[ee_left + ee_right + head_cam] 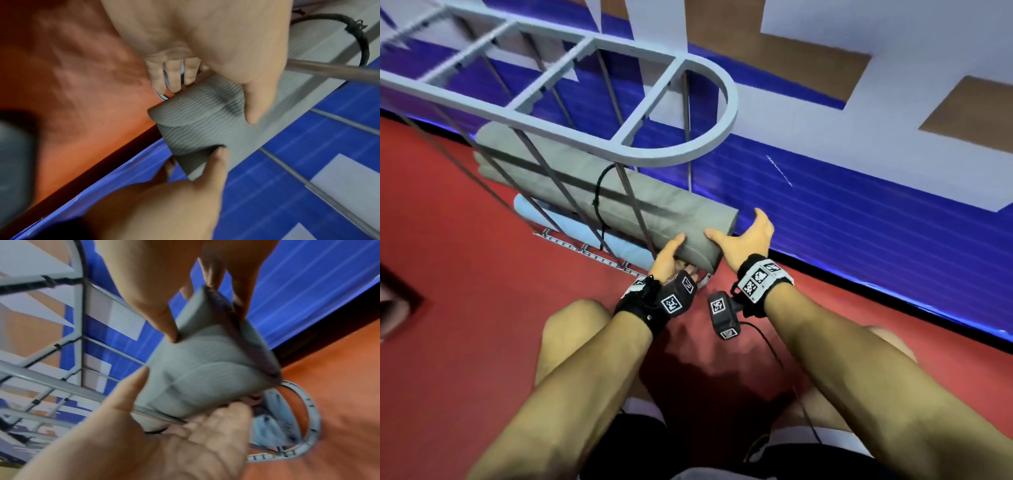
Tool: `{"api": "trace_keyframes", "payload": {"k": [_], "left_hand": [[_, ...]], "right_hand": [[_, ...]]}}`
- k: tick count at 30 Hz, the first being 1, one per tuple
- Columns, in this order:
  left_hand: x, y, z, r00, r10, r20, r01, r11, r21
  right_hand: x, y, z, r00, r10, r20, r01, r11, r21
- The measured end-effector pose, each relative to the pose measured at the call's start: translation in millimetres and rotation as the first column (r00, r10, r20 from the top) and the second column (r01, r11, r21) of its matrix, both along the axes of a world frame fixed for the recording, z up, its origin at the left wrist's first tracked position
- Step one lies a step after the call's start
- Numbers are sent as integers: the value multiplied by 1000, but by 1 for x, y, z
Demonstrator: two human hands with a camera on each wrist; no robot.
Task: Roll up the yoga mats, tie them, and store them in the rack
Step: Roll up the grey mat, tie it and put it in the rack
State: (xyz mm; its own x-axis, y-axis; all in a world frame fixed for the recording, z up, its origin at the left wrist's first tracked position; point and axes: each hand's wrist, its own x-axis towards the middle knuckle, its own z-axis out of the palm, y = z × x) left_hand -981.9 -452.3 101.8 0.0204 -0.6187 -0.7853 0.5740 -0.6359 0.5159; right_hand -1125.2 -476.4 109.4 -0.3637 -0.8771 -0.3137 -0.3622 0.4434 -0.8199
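Right now the grey mat [619, 202] is rolled up, tied with a black cord [599, 192], and lying on its side inside the rack [571, 99], with its near end sticking out past the rounded end of the rack. A light blue mat [571, 229] lies under it, on the bottom rails. The left hand [669, 253] holds the near end from below, with the thumb on top and the fingers curled under the roll. The right hand [748, 236] is spread wide, with the thumb on top of the roll and the fingers around its far side. My guess is that the mat is being pushed the last bit into the rack. A few things could go wrong. The mat is soft and already looks squashed, so a hard push could bend it and not slide it. The cord sits close to a thin metal bar [635, 205] of the rack, so it could catch on the bar and slip along the roll, and then the roll could come loose. The outer flap [164, 113] at the near end lifts a little, so it could open more if the hands let go too soon. The left fingers are between the grey mat and the things below it, so they could get pinched. If the end stays sticking out, the mat could slide out onto the red floor [448, 240].
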Motion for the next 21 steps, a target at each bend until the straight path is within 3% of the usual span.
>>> {"api": "trace_keyframes", "payload": {"k": [1, 3, 6, 12, 15, 21], "left_hand": [[0, -1, -5, 999, -38, 11, 38, 999, 21], [-1, 0, -7, 996, -93, 3, 93, 995, 27], [-3, 1, -8, 994, -78, -70, 79, 997, 20], [6, 7, -22, 993, 57, -106, -66, 994, -87], [22, 2, -19, 984, 115, -134, -122, 992, -45], [48, -3, -22, 996, 56, -64, -57, 998, -5]], "right_hand": [[-5, 1, -3, 998, -43, 55, 39, 997, 70], [-7, 1, -4, 960, -14, 278, -46, 977, 208], [7, 2, -8, 827, -10, 563, -113, 976, 185], [32, -22, -8, 825, 29, 565, -95, 992, 88], [54, -34, -15, 846, 10, 533, -83, 990, 113], [61, -40, -19, 869, 100, 484, -186, 973, 134]]}}
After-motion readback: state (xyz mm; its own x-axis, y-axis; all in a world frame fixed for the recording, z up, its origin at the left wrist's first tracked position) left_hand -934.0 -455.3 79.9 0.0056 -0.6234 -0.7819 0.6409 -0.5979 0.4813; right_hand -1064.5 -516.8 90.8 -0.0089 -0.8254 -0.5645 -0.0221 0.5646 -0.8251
